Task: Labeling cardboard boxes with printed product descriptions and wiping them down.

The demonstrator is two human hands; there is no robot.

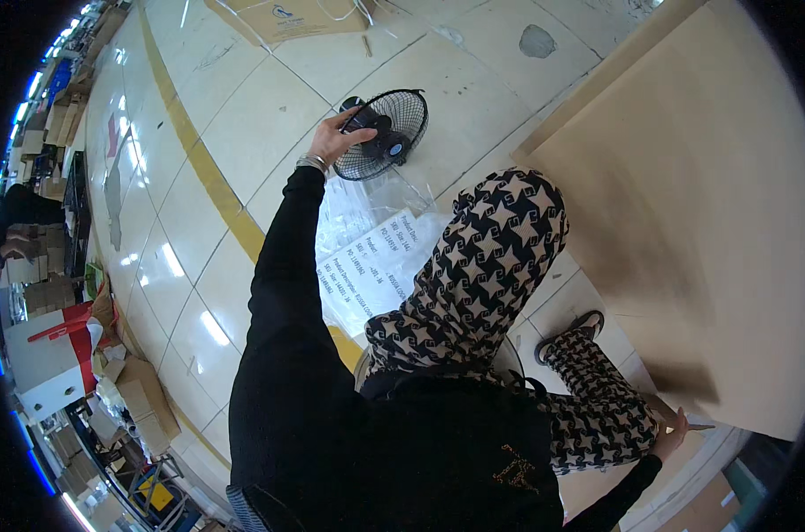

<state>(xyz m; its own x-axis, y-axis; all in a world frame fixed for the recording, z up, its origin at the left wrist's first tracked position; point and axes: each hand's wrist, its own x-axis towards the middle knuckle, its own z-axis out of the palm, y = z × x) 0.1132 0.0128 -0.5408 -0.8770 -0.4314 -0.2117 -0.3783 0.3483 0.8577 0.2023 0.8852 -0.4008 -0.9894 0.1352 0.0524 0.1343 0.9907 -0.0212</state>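
Fan [390, 149] in black, with a round wire cage, is at the end of your outstretched left arm, over the tiled floor [482, 84]. Your left hand [336, 140] grips it by the left edge of its cage, the thumb lying inward across the rim and the other fingers [347, 116] curled at its far left side. You cannot tell from this angle whether its underside bears on the tiles.

Nearer you than the fan, and close beneath its lower rim, lie clear plastic bags [354, 208] with white printed labels [380, 262], running back toward your patterned trouser leg [487, 266]. That knee stands to the near right of the fan.

Well to the right of the fan, a large brown cardboard sheet [695, 204] presents a long slanting edge, leaving a strip of bare tile between the two. Beyond the fan, the floor is open as far as a cardboard box [283, 22] with loose white straps; the widest free room is to its left, crossed by a yellow floor line [209, 173], with stacked goods well past that.

Far to the near right of the fan, your right hand [673, 434] is low beside your other knee, close to the sheet's lower edge. A thin pointed piece [702, 427] shows beside its fingers; you cannot tell whether they hold it.
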